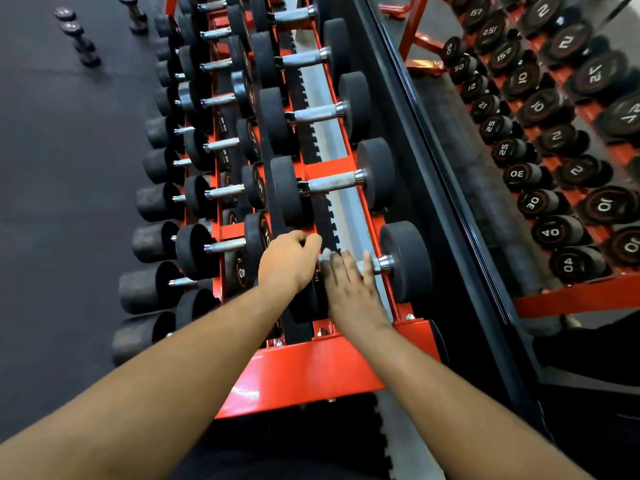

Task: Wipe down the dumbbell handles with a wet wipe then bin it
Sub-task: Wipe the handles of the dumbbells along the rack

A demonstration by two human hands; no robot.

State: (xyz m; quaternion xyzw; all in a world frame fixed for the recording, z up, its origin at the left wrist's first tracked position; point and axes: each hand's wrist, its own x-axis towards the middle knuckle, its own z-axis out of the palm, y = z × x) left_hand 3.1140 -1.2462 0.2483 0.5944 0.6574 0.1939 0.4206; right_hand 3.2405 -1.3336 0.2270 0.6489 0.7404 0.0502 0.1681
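The nearest dumbbell on the top tier has its knurled steel handle (pixel 379 265) partly covered by my right hand (pixel 349 282). That hand lies across the handle with fairly straight fingers and is blurred. A small pale patch, probably the wet wipe (pixel 326 254), shows at its fingertips; the rest is hidden under the hand. My left hand (pixel 291 261) curls its fingers over the dumbbell's left head, which it mostly hides. The right head (pixel 407 261) is in full view.
The red rack (pixel 311 368) holds rows of black dumbbells on three tiers running away from me. A mirror (pixel 519 150) on the right reflects them. Loose dumbbells (pixel 78 36) stand on the dark floor at far left. No bin is in view.
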